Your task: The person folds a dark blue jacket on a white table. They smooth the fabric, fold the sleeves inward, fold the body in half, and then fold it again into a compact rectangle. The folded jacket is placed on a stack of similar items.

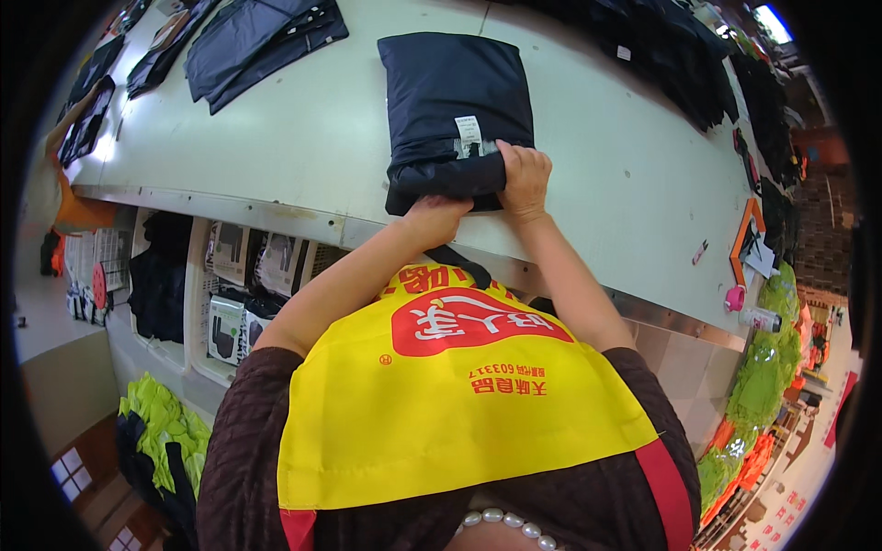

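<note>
A folded black garment (pixel 455 83) lies on the pale table close to its front edge, its near end doubled over into a thick roll. A white label (pixel 468 129) shows on it just beyond the roll. My left hand (pixel 439 221) grips the near left side of the roll, its fingers partly hidden under the cloth. At the roll's right end my right hand (pixel 526 181) is closed on the fabric, fingertips on top beside the label. Which kind of garment it is cannot be made out.
More folded black garments (pixel 262 46) lie at the far left, and a dark heap (pixel 657 55) covers the far right. An orange frame (pixel 746 241), a pink tape roll (pixel 734 298) and a bottle (pixel 761 319) sit at the right edge. Baskets with packages (pixel 228 326) stand below the table.
</note>
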